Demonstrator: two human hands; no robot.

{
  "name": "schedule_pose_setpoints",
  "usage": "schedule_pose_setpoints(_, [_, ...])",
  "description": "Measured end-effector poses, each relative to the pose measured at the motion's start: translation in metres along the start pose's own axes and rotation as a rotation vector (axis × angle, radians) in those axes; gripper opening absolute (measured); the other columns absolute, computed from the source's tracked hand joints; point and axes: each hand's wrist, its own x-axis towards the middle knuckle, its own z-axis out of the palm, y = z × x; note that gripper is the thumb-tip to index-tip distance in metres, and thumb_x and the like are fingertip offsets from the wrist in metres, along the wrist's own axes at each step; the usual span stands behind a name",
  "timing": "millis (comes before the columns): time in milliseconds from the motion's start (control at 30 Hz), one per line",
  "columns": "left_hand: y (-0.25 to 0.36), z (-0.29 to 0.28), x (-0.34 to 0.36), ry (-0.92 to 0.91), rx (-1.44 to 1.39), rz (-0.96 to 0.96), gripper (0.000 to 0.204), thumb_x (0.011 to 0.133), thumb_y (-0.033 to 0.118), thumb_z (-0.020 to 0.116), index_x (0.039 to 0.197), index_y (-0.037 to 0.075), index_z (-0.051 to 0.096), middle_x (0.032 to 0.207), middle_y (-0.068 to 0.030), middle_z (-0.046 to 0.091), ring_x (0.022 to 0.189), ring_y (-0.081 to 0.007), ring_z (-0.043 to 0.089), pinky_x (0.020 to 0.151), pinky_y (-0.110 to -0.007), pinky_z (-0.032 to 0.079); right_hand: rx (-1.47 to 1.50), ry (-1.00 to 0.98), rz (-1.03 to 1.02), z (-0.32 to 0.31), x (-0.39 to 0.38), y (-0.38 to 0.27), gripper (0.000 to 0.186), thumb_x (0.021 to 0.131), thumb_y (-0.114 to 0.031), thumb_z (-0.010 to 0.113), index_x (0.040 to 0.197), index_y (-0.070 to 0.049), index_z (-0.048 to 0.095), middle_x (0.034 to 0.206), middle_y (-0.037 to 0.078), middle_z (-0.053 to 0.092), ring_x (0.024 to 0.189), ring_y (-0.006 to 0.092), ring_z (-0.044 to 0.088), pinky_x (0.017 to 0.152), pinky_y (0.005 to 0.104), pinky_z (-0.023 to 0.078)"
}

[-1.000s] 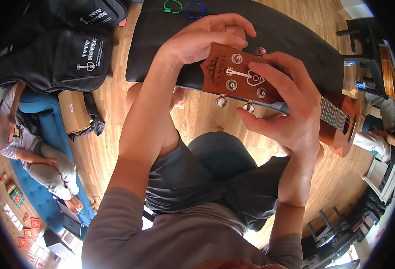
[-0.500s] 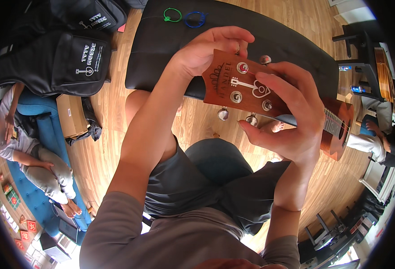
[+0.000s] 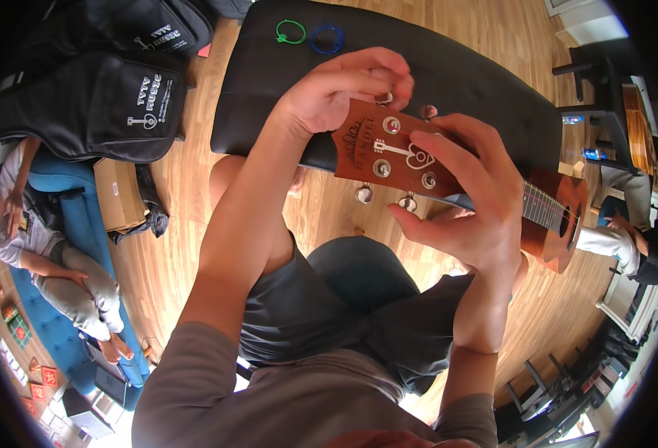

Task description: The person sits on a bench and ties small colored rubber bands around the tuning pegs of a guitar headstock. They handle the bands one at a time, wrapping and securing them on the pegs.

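Note:
A brown ukulele (image 3: 355, 160) lies across in front of me, its headstock to the left and its body at the right. The fingers of my left hand (image 3: 344, 89) are curled round a tuning peg (image 3: 383, 98) at the headstock's far left corner. Spanning the headstock and neck is my right hand (image 3: 478, 187). Its index fingertip presses on the headstock's face by a thin reddish string, and the thumb reaches along the near edge beside another peg (image 3: 408, 204). The neck under the right palm is hidden.
A black padded bench (image 3: 262, 89) stands beyond, bearing a green coil (image 3: 291, 32) and a blue coil (image 3: 326, 39). Black instrument bags (image 3: 112, 104) lie far left, above a cardboard box (image 3: 118, 193). Someone sits on a blue sofa (image 3: 75, 246); another person's legs (image 3: 609, 243) show right.
The headstock and both hands have shifted slightly left and down. My left fingers have turned, so the peg now shows between them.

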Motion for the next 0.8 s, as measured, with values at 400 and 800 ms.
schedule_pose_setpoints(400, [-0.020, 0.005, 0.006, -0.126, -0.225, 0.036, 0.033, 0.089, 0.008, 0.075, 0.121, 0.012, 0.067, 0.097, -0.0078, 0.063, 0.088, -0.0230, 0.061, 0.076, -0.035, 0.053, 0.105, 0.021, 0.002, -0.019, -0.001, -0.006, 0.063, 0.051, -0.018, 0.089, 0.111, -0.013, 0.073, 0.111, 0.011, 0.065, 0.085, 0.0271, 0.068, 0.070, 0.0369, 0.057])
schedule_pose_setpoints(800, [0.008, 0.018, 0.007, -0.068, 0.062, -0.110, 0.034, 0.087, 0.007, 0.063, 0.121, 0.003, 0.061, 0.071, -0.0026, 0.052, 0.068, -0.0146, 0.049, 0.063, -0.028, 0.039, 0.012, -0.030, 0.000, -0.014, -0.004, -0.006, 0.057, 0.055, -0.020, 0.088, 0.110, -0.014, 0.073, 0.114, 0.007, 0.063, 0.087, 0.0249, 0.067, 0.073, 0.0370, 0.056])
